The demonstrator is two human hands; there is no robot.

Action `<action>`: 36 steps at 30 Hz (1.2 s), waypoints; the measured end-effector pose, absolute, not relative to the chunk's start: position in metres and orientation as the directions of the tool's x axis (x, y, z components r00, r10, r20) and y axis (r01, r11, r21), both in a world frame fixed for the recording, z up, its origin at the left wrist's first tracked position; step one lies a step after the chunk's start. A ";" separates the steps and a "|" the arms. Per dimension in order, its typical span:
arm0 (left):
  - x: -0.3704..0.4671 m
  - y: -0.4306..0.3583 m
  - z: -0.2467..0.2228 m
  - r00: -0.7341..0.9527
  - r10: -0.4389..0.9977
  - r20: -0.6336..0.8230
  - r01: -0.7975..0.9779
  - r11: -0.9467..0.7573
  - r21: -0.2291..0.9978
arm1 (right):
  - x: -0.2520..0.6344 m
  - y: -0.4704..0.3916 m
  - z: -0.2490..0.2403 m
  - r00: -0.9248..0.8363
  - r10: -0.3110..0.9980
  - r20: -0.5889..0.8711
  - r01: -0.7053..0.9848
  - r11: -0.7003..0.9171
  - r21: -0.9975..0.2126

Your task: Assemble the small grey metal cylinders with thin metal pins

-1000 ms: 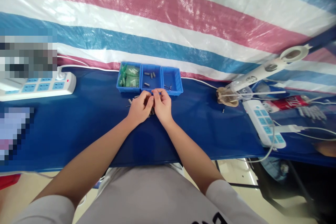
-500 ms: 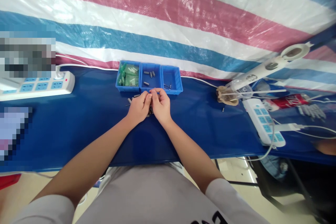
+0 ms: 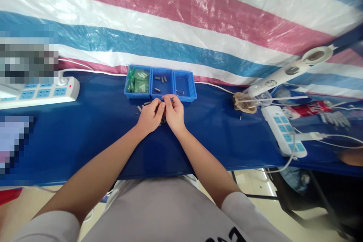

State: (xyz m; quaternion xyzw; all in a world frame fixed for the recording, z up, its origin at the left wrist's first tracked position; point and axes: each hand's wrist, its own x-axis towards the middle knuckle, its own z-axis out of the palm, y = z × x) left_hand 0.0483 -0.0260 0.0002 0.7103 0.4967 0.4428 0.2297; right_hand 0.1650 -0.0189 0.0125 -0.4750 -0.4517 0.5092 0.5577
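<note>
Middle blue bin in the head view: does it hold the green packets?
No, the green packets lie in the left bin, while the middle bin holds small grey cylinders.

The far side of the blue table (image 3: 70, 140) is covered by a tarp (image 3: 181, 15) striped in red, white and blue. At left, a power strip (image 3: 56, 93) is plugged with a white cable (image 3: 99, 73), which is laid along the tarp's foot; nearer, a flat item (image 3: 13, 138) is obscured by pixelation. At right, a long white tube (image 3: 279, 78) is seen slanting above a brown scalloped object (image 3: 245, 106). Beside a second power strip (image 3: 285, 136), a red-labelled bottle (image 3: 314, 109) is laid down.
</note>
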 end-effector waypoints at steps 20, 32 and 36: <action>0.049 -0.027 0.002 0.132 0.918 0.374 0.495 -0.388 0.777 | 0.167 -0.018 0.012 0.092 0.994 0.052 -0.090 0.060 -0.994; 0.049 -0.027 0.001 0.135 0.920 0.368 0.499 -0.384 0.777 | 0.167 -0.017 0.010 0.098 0.993 0.060 -0.100 0.070 -0.993; 0.049 -0.027 0.001 0.138 0.918 0.371 0.495 -0.388 0.777 | 0.167 -0.017 0.011 0.097 0.994 0.051 -0.080 0.059 -0.995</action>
